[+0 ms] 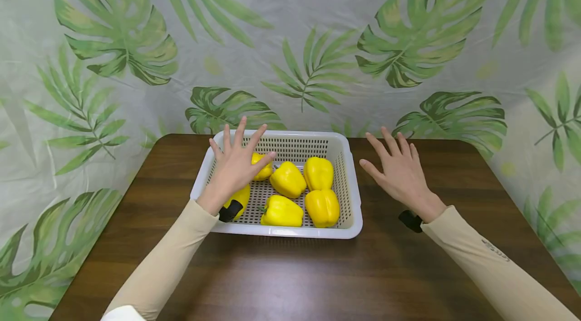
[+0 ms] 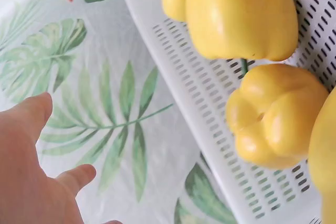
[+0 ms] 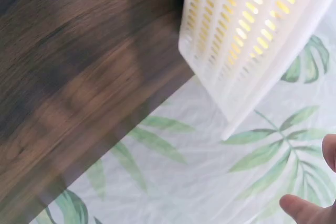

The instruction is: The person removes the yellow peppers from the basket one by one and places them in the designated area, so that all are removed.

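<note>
A white perforated plastic basket (image 1: 281, 232) on the table holds several yellow bell peppers (image 1: 288, 180). My left hand (image 1: 233, 167), fingers spread, hovers over the basket's left side and partly hides two peppers. Nothing is in its grasp; in the left wrist view its fingers (image 2: 31, 114) show beside the basket rim, with a bell pepper (image 2: 275, 116) inside. My right hand (image 1: 399, 172) is held in the air to the right of the basket, fingers apart and holding nothing. The right wrist view shows its fingertips (image 3: 294, 205) near the basket's slotted side wall (image 3: 231, 30).
Dark brown wooden table (image 1: 290, 280) under the basket, its back edge close to a hanging cloth (image 1: 317, 8) printed with green leaves. The cloth also runs along the left and right sides. Each wrist carries a black band or camera mount (image 1: 410, 221).
</note>
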Available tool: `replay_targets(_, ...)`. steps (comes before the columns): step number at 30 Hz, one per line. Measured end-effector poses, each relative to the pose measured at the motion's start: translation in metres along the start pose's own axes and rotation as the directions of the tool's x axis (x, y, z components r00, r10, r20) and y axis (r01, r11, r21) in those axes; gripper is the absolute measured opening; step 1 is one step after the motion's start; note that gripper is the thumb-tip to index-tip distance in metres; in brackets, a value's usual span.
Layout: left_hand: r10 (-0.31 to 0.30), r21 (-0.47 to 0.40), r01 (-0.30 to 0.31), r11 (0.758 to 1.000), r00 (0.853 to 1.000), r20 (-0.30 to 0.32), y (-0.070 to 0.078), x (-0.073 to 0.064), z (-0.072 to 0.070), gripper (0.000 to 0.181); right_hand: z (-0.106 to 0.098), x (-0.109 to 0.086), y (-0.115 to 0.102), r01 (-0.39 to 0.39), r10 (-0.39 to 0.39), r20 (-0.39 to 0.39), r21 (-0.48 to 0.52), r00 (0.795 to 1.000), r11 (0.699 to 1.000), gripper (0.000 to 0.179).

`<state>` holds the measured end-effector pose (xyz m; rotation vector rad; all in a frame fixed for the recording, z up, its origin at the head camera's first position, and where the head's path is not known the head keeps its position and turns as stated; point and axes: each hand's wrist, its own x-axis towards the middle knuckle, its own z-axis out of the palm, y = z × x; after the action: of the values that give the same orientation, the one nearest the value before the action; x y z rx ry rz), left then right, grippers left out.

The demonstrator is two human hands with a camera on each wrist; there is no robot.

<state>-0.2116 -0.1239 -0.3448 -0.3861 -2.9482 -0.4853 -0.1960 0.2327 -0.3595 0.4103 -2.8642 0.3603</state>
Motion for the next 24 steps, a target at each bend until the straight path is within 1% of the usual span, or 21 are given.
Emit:
replay_targets(5,0.015,-0.011,-0.015,1.0,1.0,-0.005,-0.003,-0.008,-0.016,0.071,-0.002,0.001,-0.005,0.05,-0.05,-0.012,0.042,0.999,0.998,0.067)
replay_targets(8,0.029,-0.033,-0.029,0.999,0.999,-0.017,-0.008,-0.014,-0.025,0.071,-0.002,0.001,-0.008,0.088,-0.086,-0.029,0.089,0.996,0.992,0.066)
replay_targets(12,0.054,-0.068,-0.057,0.996,0.998,-0.036,-0.021,-0.022,-0.036,0.07,-0.002,0.0,-0.01,0.13,-0.125,-0.039,0.172,0.991,0.976,0.065)
replay_targets(15,0.065,-0.123,-0.068,0.99,0.997,-0.033,-0.033,-0.029,-0.045,0.069,-0.004,-0.001,-0.014,0.147,-0.146,-0.025,0.246,0.989,0.958,0.065)
replay_targets(19,0.074,-0.235,-0.071,0.969,0.997,0.005,-0.051,-0.038,-0.058,0.069,-0.006,0.0,-0.02,0.163,-0.173,0.001,0.339,0.985,0.926,0.066)
replay_targets(22,0.076,-0.319,-0.06,0.946,0.996,0.036,-0.067,-0.045,-0.065,0.069,-0.006,0.001,-0.026,0.173,-0.198,0.02,0.41,0.98,0.896,0.065)
replay_targets(24,0.066,-0.374,-0.04,0.926,0.996,0.055,-0.078,-0.049,-0.068,0.069,-0.008,0.002,-0.03,0.175,-0.216,0.039,0.459,0.976,0.871,0.064)
